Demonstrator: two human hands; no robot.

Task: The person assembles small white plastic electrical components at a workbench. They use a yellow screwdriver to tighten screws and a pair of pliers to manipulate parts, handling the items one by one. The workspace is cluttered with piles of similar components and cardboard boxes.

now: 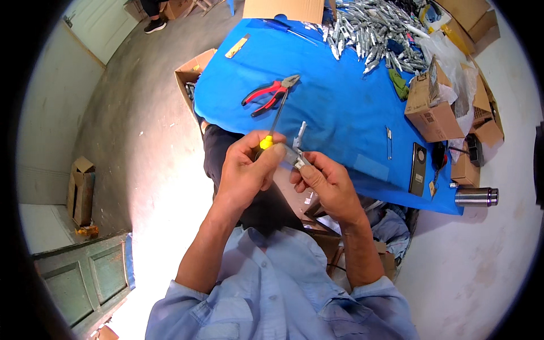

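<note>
In front of my chest, over the near edge of the table, both hands are at work. My left hand (246, 170) is closed around a screwdriver with a yellow collar (266, 142). Its thin metal shaft points up and away, toward the pliers. My left thumb also reaches a grey metal fitting (290, 157), which my right hand (330, 184) pinches between thumb and fingers. From that fitting a narrow pale arm (300, 135) sticks up. Red and black pliers (272, 97) lie just beyond my left hand. My fingers hide most of the screwdriver's handle and part of the fitting.
The blue-covered table (334, 102) bears a heap of grey metal parts (374, 37) at the far right. Along the right lie a cardboard box (426, 110), a phone (418, 170) and a steel flask (476, 196). Another open box (184, 76) stands beside the table's left edge.
</note>
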